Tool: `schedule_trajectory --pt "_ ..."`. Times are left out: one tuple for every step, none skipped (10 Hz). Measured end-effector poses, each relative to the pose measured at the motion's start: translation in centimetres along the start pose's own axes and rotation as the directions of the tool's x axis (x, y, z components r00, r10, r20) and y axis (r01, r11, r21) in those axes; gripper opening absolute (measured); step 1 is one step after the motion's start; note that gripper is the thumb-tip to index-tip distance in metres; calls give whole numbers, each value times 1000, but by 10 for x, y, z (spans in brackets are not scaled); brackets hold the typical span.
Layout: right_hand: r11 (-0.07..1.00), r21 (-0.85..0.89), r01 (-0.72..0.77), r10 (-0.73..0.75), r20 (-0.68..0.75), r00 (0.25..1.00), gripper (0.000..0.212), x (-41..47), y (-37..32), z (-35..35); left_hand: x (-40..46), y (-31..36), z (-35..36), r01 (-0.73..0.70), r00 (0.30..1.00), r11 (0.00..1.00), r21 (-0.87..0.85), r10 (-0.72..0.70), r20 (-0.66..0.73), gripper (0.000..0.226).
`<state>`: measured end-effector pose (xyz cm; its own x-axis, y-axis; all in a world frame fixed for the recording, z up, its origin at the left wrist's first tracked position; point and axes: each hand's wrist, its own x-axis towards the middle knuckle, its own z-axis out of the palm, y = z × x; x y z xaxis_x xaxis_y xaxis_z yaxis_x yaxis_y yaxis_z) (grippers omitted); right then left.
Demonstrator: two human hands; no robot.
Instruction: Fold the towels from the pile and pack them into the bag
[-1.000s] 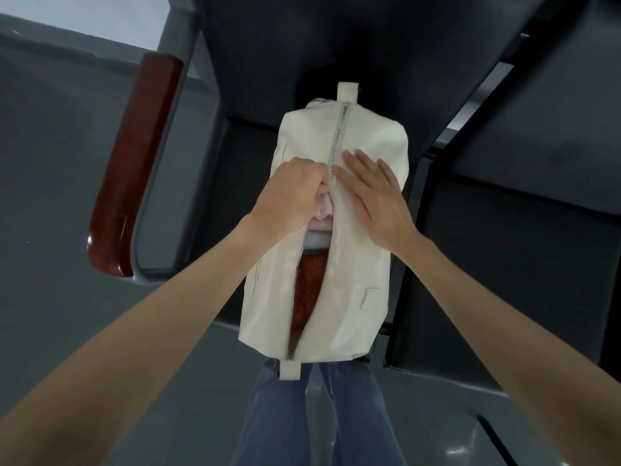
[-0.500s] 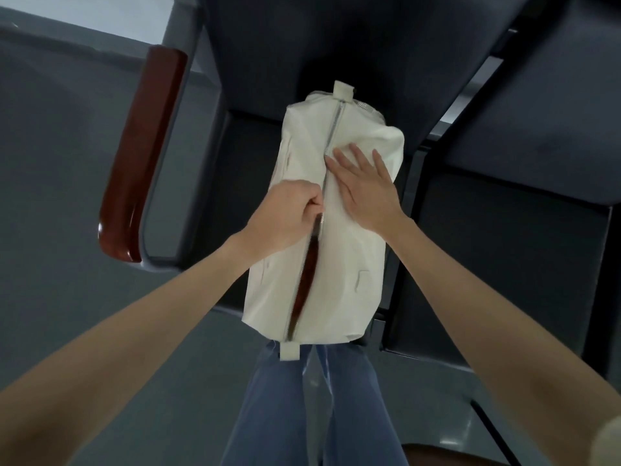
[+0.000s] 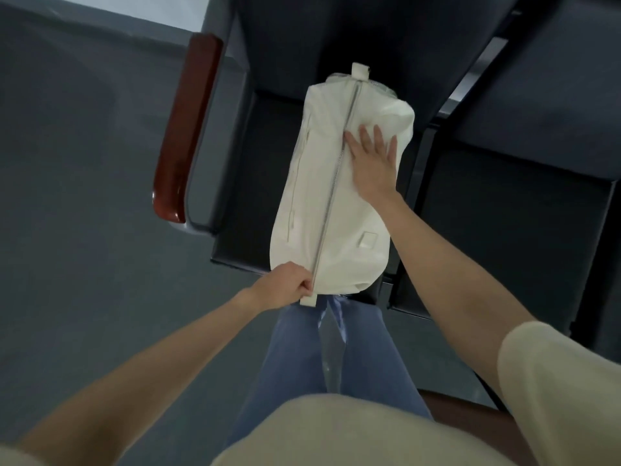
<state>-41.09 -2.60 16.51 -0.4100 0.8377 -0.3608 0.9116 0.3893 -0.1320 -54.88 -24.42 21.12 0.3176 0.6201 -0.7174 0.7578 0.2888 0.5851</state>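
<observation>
A cream fabric bag (image 3: 302,196) lies lengthwise on a dark chair seat (image 3: 255,183), bulging and full. Its metal zipper (image 3: 336,176) runs closed along the whole top. My left hand (image 3: 285,287) pinches the zipper pull at the bag's near end, beside a cream end tab (image 3: 309,301). My right hand (image 3: 373,159) lies flat on the bag's upper right side, fingers straight and spread, pressing the fabric. The towels are hidden inside the bag.
The chair has a glossy red-brown armrest (image 3: 188,126) on the left and a dark backrest (image 3: 336,31) behind the bag. A second dark seat (image 3: 504,230) adjoins on the right. My jeans-clad legs (image 3: 302,358) stand against the seat's front edge; grey floor (image 3: 84,230) lies left.
My left hand drew the zipper pull from the bag's middle to its near end, closing the gap that showed red and pink towels. My right hand stayed flat on the bag.
</observation>
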Motion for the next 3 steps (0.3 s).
schedule_trajectory --pt "998 64 -25 23 31 999 56 -20 -2 -3 1 -1 -4 65 996 997 -45 -67 -60 10" --pt "990 137 -14 3 77 997 55 -53 -4 -9 -1 1 -8 143 988 990 15 -142 -67 10" --pt "983 186 -11 -20 162 987 54 -83 0 -14 -7 6 -28 243 969 967 77 -238 -71 21"
